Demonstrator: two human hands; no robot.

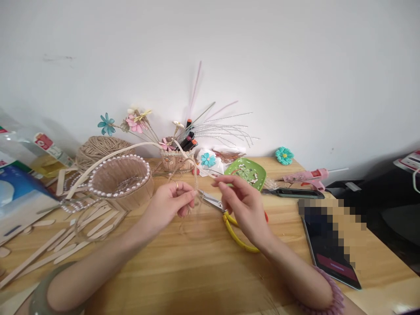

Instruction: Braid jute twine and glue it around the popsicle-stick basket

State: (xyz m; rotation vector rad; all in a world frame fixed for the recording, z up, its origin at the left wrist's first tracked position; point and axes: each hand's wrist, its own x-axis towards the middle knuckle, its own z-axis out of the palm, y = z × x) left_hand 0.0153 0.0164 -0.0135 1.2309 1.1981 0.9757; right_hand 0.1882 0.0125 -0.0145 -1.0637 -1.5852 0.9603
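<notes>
Left hand (170, 202) pinching a thin tan jute twine strand (194, 183), thumb and forefinger clamped on it just above the light wooden table (203, 271); gold ring on one finger, pale green bangle (41, 294) on that wrist. Right hand (244, 205) pinching the same twine a little to the right, fingers (219, 183) closed on the upper end, pink bead bracelet (333, 297) on the wrist. Twine held mid-air between both hands at centre frame, loose tail hanging down toward the table, lower part blurred, so knot or plain loop: cannot tell. Judged very light, limp, fibrous, rough enough not to slip, prone to fraying; best gripped close to the working point with fingertip pinches, short span between hands to keep tension. Yellow-handled scissors (236, 229) flat on the table under the right hand, blades pointing left, not touched. Round basket of wooden sticks rimmed with white pearl beads (122, 177) left of the left hand, arched pale handle over it. Flat wooden craft sticks (65, 240) scattered in front of the basket. Ball of jute twine (98, 148) behind the basket by the wall. Small stick holder with paper flowers and markers (173, 157) behind the hands. Green dish of beads (249, 171), pink hot glue gun (306, 177), dark utility knife (295, 193) and tablet (331, 253) to the right, well apart from the twine.
</notes>
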